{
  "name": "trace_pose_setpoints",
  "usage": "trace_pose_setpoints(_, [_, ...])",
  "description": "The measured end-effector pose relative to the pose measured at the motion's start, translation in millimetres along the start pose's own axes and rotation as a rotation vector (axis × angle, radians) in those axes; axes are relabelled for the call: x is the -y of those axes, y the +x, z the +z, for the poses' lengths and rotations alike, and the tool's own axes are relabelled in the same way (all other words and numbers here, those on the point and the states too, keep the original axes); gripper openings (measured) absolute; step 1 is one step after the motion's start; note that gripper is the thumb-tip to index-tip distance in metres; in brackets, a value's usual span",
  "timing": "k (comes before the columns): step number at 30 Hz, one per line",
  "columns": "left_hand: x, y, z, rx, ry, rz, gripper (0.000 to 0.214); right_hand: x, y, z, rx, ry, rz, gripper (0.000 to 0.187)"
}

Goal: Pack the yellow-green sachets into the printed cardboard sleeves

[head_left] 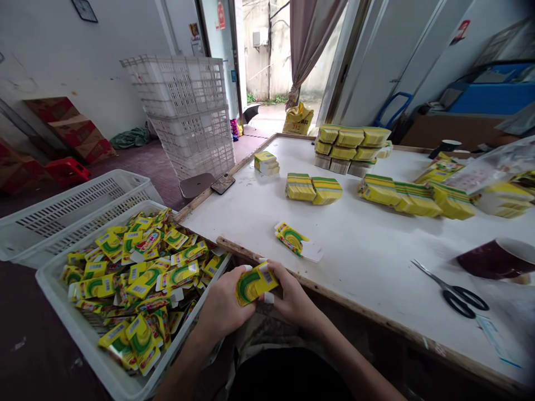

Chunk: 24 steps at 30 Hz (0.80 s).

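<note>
A small yellow-and-green carton [256, 284] is held between both hands, just off the table's front edge. My left hand [228, 303] grips its left end, fingers closed round it. At the carton's right end, my right hand [288, 292] pinches near white end flaps; white wraps show on some fingertips. On the table just beyond lies another carton [290, 238], flattish, with a white flap sticking out to the right. To the left of my hands, a white plastic crate [58, 301] holds a heap of similar yellow cartons [142, 262].
Bundled flat cartons [313, 189] stand in rows across the white table [351, 250], with a taller stack [351, 145] behind. Scissors [455, 295] and a dark cup [495, 259] sit at right. A phone [223, 184] lies by the left edge. Stacked white crates [188, 111] stand beyond.
</note>
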State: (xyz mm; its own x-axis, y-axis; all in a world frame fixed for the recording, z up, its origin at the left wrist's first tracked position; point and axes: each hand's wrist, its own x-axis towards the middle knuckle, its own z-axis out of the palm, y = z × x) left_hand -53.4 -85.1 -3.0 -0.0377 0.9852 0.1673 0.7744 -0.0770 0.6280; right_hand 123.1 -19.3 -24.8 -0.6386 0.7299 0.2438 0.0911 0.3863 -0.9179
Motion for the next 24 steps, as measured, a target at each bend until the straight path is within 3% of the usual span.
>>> trace_pose_setpoints(4, [8, 2, 0.7, -0.021, 0.013, -0.017, 0.052, -7, 7, 9, -0.002, -0.031, -0.022, 0.072])
trace_pose_setpoints(6, [19, 4, -9.2, -0.154, 0.106, -0.096, 0.050, -13, 16, -3, -0.025, -0.219, 0.033, 0.082])
trace_pose_setpoints(7, [26, 4, -16.9, -0.270, 0.186, -0.165, 0.051, -18, 22, -13, -0.065, -0.343, 0.090, 0.081])
trace_pose_setpoints(9, [39, 5, -33.9, -0.537, 0.371, -0.335, 0.063, -29, 32, -38, -0.231, -0.643, 0.269, 0.049])
trace_pose_setpoints(11, [49, 5, -45.1, -0.695, 0.426, -0.400, 0.077, -40, 40, -61, -0.336, -0.772, 0.386, 0.034])
trace_pose_setpoints(14, [54, 3, -38.2, -0.637, 0.365, -0.274, 0.073, -54, 44, -78, -0.336, -0.898, 0.500, 0.034])
trace_pose_setpoints(18, [52, 2, -5.3, -0.491, 0.324, -0.104, 0.054, -61, 43, -72, -0.269, -0.997, 0.533, 0.038])
trace_pose_setpoints(24, [51, 1, 7.6, -0.446, 0.310, -0.083, 0.045, -59, 50, -67, -0.215, -1.037, 0.531, 0.041])
